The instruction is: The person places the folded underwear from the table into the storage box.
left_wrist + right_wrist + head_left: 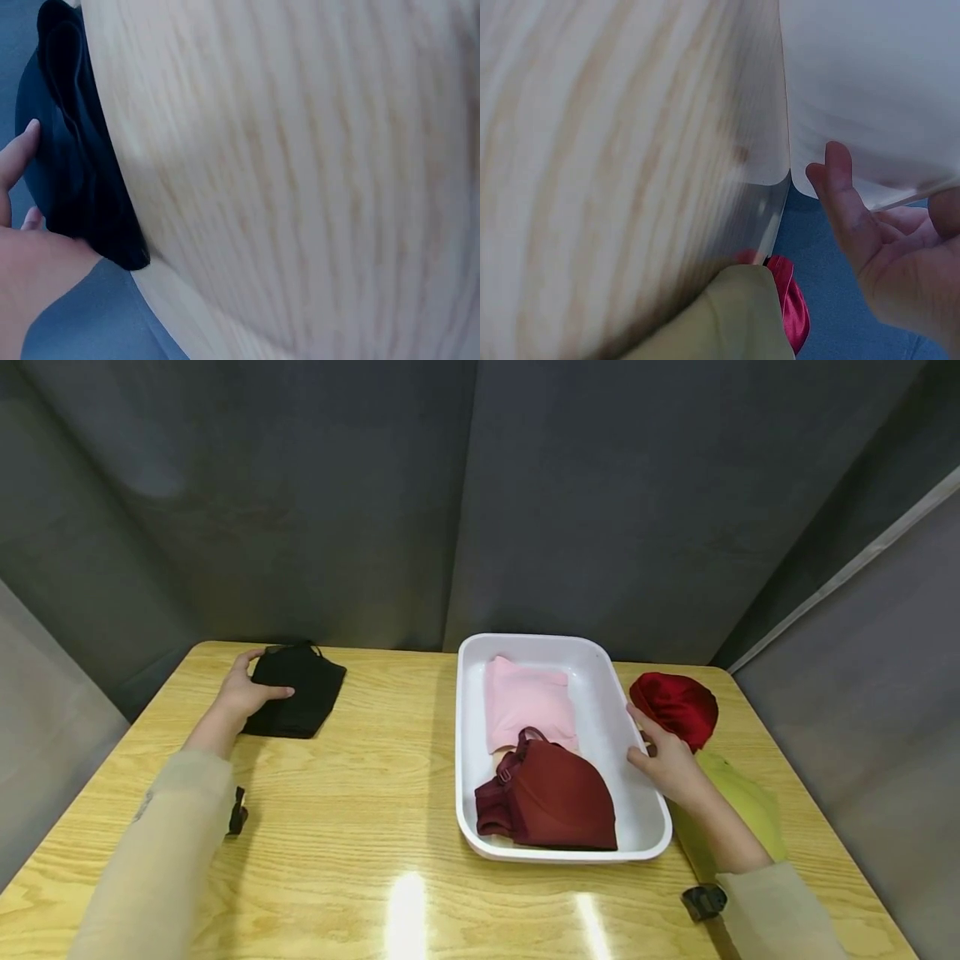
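Observation:
My left hand (243, 693) rests on a folded black bra (307, 693) at the table's far left, fingers and thumb spread. In the left wrist view the fingers touch the side of the black cloth (67, 150). My right hand (671, 768) holds the right side of a white plastic tub (468, 710), thumb over the rim. The right wrist view shows its fingers (847, 202) against the tub's outer wall (870, 90). Inside the tub lie a folded pink garment (532, 702) and, nearer me, a dark red bra (566, 797) with its strap on top.
Right of the tub lies a shiny red satin garment (678, 706), with a yellow-green garment (750, 802) in front of it, partly hidden by my right forearm. A wooden table (352, 793) runs up to grey curtains (337, 510) behind it.

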`<state>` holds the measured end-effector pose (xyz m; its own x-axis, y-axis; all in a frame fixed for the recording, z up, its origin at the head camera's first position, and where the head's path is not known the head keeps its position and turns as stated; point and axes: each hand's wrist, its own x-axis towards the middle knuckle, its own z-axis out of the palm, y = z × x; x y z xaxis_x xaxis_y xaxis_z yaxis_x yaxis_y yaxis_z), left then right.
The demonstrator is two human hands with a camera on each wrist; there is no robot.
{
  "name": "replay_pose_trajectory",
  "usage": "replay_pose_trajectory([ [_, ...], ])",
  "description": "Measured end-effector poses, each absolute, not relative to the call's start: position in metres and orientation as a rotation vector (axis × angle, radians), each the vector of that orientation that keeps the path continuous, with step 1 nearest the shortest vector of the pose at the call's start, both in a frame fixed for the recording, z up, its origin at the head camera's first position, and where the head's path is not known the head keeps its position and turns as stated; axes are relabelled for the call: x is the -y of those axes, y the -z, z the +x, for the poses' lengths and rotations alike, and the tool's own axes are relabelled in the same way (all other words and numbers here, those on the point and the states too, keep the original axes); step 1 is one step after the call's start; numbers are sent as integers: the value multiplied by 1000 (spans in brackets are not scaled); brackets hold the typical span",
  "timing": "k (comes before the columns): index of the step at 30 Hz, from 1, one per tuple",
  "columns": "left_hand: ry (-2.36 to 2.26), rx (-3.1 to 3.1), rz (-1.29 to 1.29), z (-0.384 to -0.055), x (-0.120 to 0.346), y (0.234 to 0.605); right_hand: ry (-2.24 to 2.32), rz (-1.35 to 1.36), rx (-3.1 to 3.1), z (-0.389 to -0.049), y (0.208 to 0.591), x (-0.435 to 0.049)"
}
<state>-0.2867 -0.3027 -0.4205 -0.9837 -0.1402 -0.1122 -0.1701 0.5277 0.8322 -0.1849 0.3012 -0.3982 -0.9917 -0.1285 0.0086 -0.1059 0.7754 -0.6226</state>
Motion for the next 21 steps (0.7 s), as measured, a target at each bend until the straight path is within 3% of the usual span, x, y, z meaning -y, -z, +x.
replay_pose_trajectory([
  [21, -1583, -2600, -114, -272, 301, 401, 1038, -260, -2976, -190, 406, -303],
])
